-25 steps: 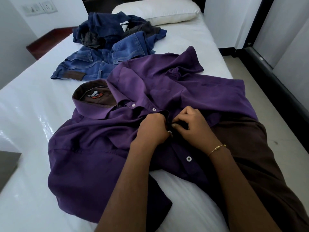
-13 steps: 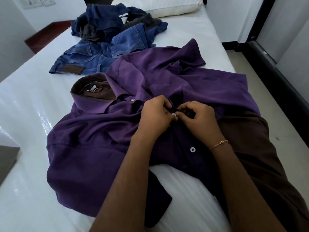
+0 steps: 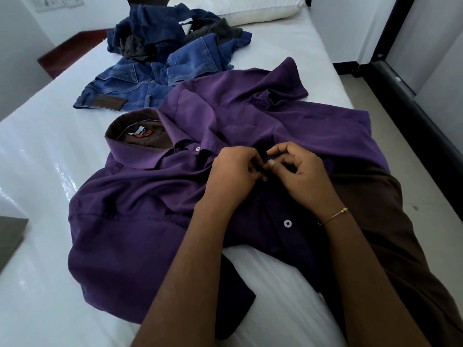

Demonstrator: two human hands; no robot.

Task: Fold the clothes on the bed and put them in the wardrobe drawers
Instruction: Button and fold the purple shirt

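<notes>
The shirt lies front-up on the bed, collar away from the person. Both hands meet at its placket: the left hand and right hand each pinch the fabric, apparently fastening a button. 2 buttons show, 1 above and 1 below. A slipped pinch could leave the placket misaligned, so the fold would skew. Jeans wait beyond.

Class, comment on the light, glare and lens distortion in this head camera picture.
Head view: cool daylight; glare on the white bed sheet at left; the purple shirt falls dark under both forearms; wide-angle lens bows the bed's edges; focus is sharp on the hands.
</notes>
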